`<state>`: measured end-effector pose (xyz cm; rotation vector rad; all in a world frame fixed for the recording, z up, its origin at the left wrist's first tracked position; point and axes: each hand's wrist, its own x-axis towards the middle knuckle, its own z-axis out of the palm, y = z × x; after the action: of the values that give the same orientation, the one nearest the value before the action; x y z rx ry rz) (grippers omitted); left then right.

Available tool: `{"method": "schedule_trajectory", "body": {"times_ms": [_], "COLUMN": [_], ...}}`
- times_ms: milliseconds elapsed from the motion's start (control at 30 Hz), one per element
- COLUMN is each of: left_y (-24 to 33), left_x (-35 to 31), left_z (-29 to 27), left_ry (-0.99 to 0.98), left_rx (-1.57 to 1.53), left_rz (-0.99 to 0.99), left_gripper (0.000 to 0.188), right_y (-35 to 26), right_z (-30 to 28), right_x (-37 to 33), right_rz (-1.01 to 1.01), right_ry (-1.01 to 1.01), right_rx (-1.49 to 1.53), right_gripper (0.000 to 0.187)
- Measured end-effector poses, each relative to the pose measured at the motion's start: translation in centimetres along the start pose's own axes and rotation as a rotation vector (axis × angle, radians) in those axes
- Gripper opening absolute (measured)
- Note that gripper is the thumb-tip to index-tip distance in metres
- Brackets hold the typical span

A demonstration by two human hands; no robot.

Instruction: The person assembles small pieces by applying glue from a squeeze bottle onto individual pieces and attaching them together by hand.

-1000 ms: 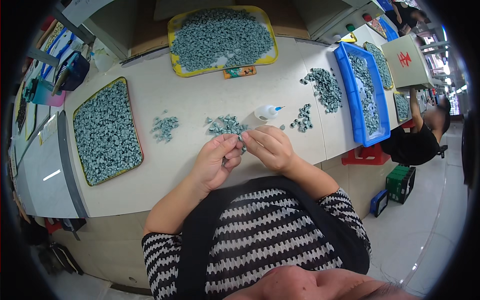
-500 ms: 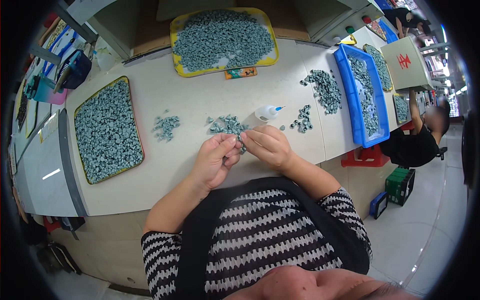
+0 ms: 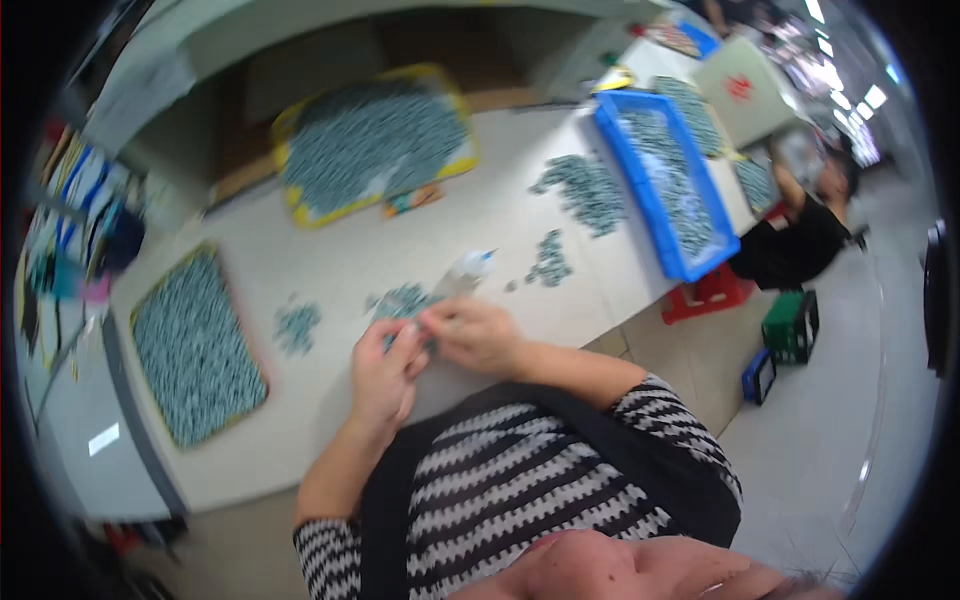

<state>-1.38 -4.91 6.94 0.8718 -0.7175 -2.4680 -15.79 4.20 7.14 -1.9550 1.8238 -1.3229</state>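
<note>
Head cam (sole view): vs. a moment ago, the whole view is swung and blurred — table (image 3: 300, 245) now slants, right end higher. This reads as head movement, not a shift of parts; piles, trays and bottle keep approx. the same layout.

Hand config. is unch.: L hand (image 3: 383, 372) and R hand (image 3: 478, 335) meet tip to tip, thumb and fingers of each pressed together in a pinch. Held item: apparently one small grey-green piece (image 3: 420, 328) btwn the fingertips (blur hides its detail). Work therefore appears to be at the same stage, w/ nothing set down.

Adj. items: pile of like pieces (image 3: 405, 298) just beyond the fingertips; white bottle w/ blue tip (image 3: 467, 272) near R hand; blue bin (image 3: 640, 207) well apart, to the right — pieces inside.
</note>
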Motion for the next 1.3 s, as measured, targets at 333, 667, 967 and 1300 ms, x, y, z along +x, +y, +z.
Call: {"method": "schedule_trajectory", "body": {"times_ms": [333,667,967,1300], "left_y": [-0.6,-0.7,-0.6,-0.9], "left_x": [-3.5,-4.3,-3.9,-4.1], "left_z": [7.9,8.7,7.7,8.7], "left_ry": [-0.002,-0.011,0.026,0.093], "left_rx": [0.066,0.051,-0.015,-0.079], "left_rz": [0.032,0.024,0.004,-0.026], "left_gripper": [0.007,0.005,0.005,0.011], "right_y": [-3.5,-4.2,-4.6,-3.8], "right_z": [-7.5,-8.5,-9.2,-11.4], "right_x": [-1.1,-1.4,-1.0,-3.7], "right_rz": [0.0,0.005,0.088,0.052], "right_ry": [0.063,0.055,0.061,0.201], "right_rx": [0.126,0.14,0.097,0.062], "right_gripper": [0.033,0.033,0.034,0.031]}}
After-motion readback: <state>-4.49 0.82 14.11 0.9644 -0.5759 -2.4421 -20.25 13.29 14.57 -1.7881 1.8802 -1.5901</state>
